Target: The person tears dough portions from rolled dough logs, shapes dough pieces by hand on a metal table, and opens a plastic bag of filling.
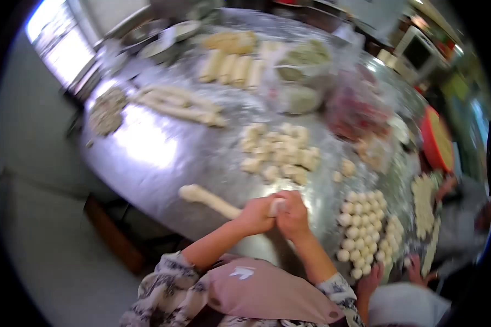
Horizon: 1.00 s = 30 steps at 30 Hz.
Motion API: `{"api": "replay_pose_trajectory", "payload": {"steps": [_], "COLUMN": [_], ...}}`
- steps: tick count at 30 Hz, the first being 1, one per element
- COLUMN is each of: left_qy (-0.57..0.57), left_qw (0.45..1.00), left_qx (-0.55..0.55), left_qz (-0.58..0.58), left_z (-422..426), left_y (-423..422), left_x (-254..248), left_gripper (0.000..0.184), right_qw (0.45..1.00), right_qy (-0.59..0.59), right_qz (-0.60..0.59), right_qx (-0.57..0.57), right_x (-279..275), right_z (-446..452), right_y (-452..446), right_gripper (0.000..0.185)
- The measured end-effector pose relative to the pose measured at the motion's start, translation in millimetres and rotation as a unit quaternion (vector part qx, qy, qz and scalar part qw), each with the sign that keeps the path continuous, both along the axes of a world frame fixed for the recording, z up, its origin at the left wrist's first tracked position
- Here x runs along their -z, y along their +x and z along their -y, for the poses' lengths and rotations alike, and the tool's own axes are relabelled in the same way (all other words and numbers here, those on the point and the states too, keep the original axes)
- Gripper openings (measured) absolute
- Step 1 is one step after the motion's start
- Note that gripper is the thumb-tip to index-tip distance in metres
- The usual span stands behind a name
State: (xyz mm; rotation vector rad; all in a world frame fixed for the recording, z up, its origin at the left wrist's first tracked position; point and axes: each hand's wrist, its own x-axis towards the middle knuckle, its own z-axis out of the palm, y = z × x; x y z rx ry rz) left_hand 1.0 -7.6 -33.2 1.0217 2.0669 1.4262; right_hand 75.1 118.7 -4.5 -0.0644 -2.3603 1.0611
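My left hand (256, 215) is closed around a long rope of pale dough (213, 202), whose thicker free end points to the far left over the metal table. The dough's other end (278, 206) bulges out between my two hands. My right hand (293, 215) presses against my left and is closed on this end; whether the end is still joined to the rope is hidden by my fingers. Just beyond my hands lies a loose pile of cut dough pieces (281, 150). Rows of small round dough balls (361, 231) sit to my right.
Floury dough strips (180, 104) and rolled dough logs (232, 70) lie farther back. Plastic bags hold a greenish filling (304, 60) and something reddish (357, 106). A red bowl (436, 139) stands right. Other people's hands (370, 279) work at the right edge.
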Motion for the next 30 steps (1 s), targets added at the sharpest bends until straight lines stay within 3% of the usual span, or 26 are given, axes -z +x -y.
{"api": "replay_pose_trajectory", "payload": {"steps": [3,7,12,15,16,17,19,20,21,23,25,27,30], "left_qy": [-0.034,-0.065,-0.088,-0.044,-0.099,-0.008,0.009,0.017,-0.008,-0.085,-0.056,-0.103,-0.03], "left_qw": [0.998,0.998,0.996,0.995,0.983,0.995,0.979,0.989,0.989,0.994,0.998,0.986,0.998], "left_qx": [-0.001,0.008,0.005,-0.002,0.025,0.085,0.191,0.135,0.121,0.061,0.034,0.022,-0.033], "left_qz": [0.047,0.023,0.016,0.093,0.151,0.053,0.069,0.065,0.089,0.029,0.014,0.129,0.045], "left_z": [5.9,5.3,5.9,13.0,13.5,13.5,13.9,10.9,5.8,7.8,7.6,5.0,0.2], "left_y": [2.8,2.3,-6.9,-7.8,-10.5,-2.6,9.0,11.7,7.0,1.5,0.7,-4.6,-4.5], "left_x": [-7.1,-4.9,1.5,-12.3,-23.2,-10.7,-57.8,-51.9,-29.4,-25.8,-17.2,-30.4,-15.3], "left_gripper": [0.03,0.024,0.019,0.022,0.025,0.023,0.021,0.023,0.032,0.058,0.097,0.115,0.117], "right_qw": [0.996,0.998,0.999,0.996,0.991,0.983,0.97,0.982,0.99,0.996,0.997,0.999,0.995], "right_qy": [0.085,0.061,0.042,0.078,0.118,0.159,0.084,0.08,0.076,-0.072,-0.053,-0.003,-0.022], "right_qz": [0.008,0.016,0.007,0.009,0.006,0.004,0.141,0.104,0.068,0.03,0.02,0.051,0.076], "right_qx": [0.025,0.028,0.021,0.045,0.065,0.086,0.18,0.135,0.099,0.039,0.045,0.013,-0.054], "right_x": [0.5,0.0,6.5,22.0,30.5,36.5,34.9,27.4,11.7,12.1,9.1,3.2,-5.4], "right_z": [7.0,8.8,5.9,-12.5,-25.3,-39.4,-62.1,-66.2,-64.6,-69.2,-67.7,-59.7,-21.2], "right_y": [1.0,-6.0,-21.3,-36.8,-45.3,-52.5,-65.6,-69.1,-73.9,-83.9,-78.3,-54.5,-15.9], "right_gripper": [0.03,0.019,0.018,0.019,0.019,0.019,0.022,0.023,0.026,0.038,0.045,0.045,0.045]}}
